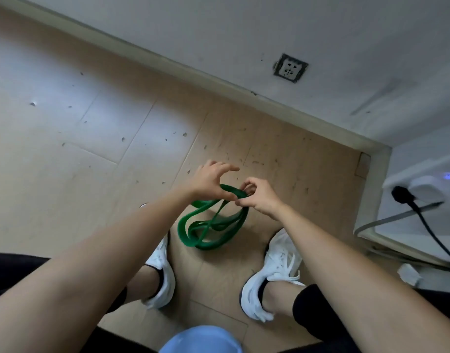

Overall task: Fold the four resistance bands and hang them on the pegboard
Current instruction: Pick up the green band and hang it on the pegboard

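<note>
Looked straight down at wood floor (66, 110); held green band (183, 231) out front w/ both arms stretched, up in the air, over the gap between the two white shoes (272, 271); pinched top arc of the strap w/ right hand (261, 198), fingertips curled onto it, so grasping the band; set left hand (208, 180) just beside on same arc, thumb against the strap, index stretched out, other fingers splayed above and clear of it; couldn't tell if left grasp was closed or only touching; hands nearly met at the arc. Rest of band hung below in several slack, twisted, overlapping loops; one strand ran back under left wrist; lowest loop sat approx level w/ the shoe toes in frame; couldn't tell if it reached the floor. Beyond: skirting (219, 81) along pale wall, wall socket (290, 68) above it; at right, black plug (401, 194) seated in a white box (422, 189), cable trailing off toward frame edge; at bottom edge, pale blue round thing (201, 340), blurred, ID unclear.
</note>
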The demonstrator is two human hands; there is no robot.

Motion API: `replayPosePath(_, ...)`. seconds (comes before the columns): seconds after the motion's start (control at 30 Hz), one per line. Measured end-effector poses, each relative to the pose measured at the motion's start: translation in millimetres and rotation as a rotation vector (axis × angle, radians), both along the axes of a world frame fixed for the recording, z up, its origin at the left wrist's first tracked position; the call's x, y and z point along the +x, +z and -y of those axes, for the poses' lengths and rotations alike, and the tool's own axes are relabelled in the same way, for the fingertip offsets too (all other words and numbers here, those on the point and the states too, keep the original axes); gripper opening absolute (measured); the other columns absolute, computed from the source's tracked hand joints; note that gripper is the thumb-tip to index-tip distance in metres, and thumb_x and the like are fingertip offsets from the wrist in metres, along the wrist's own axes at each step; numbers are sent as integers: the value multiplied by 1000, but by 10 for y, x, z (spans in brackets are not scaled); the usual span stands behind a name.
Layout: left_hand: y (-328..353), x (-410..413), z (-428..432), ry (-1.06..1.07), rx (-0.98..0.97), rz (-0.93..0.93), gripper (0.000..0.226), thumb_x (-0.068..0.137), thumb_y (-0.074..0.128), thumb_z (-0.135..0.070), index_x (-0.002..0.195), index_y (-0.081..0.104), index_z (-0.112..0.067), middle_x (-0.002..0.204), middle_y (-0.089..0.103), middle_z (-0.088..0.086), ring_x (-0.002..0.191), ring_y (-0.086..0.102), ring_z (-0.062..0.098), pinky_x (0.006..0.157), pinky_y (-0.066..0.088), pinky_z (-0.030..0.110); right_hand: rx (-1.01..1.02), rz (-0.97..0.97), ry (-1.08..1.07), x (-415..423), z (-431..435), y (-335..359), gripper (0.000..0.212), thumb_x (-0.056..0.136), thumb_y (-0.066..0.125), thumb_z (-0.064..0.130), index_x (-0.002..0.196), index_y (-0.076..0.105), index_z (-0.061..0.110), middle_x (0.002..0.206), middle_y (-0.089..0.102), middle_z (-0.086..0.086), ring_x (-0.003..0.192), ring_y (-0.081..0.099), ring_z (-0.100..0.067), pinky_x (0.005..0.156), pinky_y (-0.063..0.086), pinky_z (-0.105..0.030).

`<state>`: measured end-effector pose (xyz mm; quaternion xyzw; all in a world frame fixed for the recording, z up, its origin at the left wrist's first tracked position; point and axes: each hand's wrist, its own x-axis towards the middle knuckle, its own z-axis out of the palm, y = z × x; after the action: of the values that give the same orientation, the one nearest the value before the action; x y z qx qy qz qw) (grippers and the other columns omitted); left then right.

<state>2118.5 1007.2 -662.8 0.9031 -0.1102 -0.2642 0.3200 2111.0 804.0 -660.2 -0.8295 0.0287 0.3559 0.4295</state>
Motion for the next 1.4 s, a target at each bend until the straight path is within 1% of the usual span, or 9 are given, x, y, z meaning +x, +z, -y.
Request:
replayPosePath(0.1,292,130,-44,-81,-82,-114,68,77,85,-41,137,57,-26,127,67,-7,120,60,16,108,46,43,6,110,128,146,-166,345,40,69,89,9,100,67,21,100,70,-2,99,69,-20,86,60,-35)
replayPosePath(0.27,779,204,-160,-70,-123,-89,53,78,87,-35,124,68,-17,108,74,-1,97,71,16,90,59,35,3,251,162,281,-214,884,43,66,89,3,100,63,10,92,66,-2,80,62,-9,63,50,-12)
replayPosePath(0.43,1236,187,-81,-65,-26,109,33,79,84,-40,98,61,-27,88,63,-11,78,61,7,65,47,21,-137,461,271,363,-206,1439,46,65,89,12,101,61,20,96,67,5,89,65,-13,76,58,-28)
replayPosePath(0.67,2008,320,-2,-66,-138,284,30,79,83,-25,100,63,-18,89,65,0,76,64,17,68,57,34,-112,608,247,451,-48,1985,50,72,84,12,114,61,25,106,66,5,99,63,-16,86,56,-35)
replayPosePath(0.8,2329,313,2,-126,-163,312,28,83,82,-24,105,65,-18,89,66,-3,74,63,13,63,51,21,36,516,89,385,30,2044,38,73,86,9,106,68,15,105,70,-2,105,64,-21,95,53,-41)
replayPosePath(0.93,2610,299,-41,-72,-276,293,31,84,82,-20,110,67,-13,96,73,4,84,70,20,77,61,38,183,513,59,287,23,2059,36,74,86,6,104,68,16,102,71,0,101,68,-18,90,58,-38)
replayPosePath(1.07,2958,388,-133,12,-359,324,25,86,80,-18,109,70,-13,97,75,7,87,72,24,85,60,43,188,541,32,360,92,2279,27,79,84,10,100,68,7,99,70,-14,94,69,-25,85,59,-39)
replayPosePath(1.23,3381,607,-332,15,-277,385,23,87,79,-22,109,73,-20,93,77,-3,87,73,15,85,60,36,214,565,3,629,325,2908,28,79,84,14,103,71,7,98,71,-18,93,71,-29,91,56,-45)
replayPosePath(1.4,3704,773,-327,-84,-120,423,25,83,82,-27,107,73,-27,92,75,-12,87,70,5,84,54,25,160,631,111,760,436,3646,24,80,84,11,97,70,4,77,70,0,69,69,-9,66,52,-19)
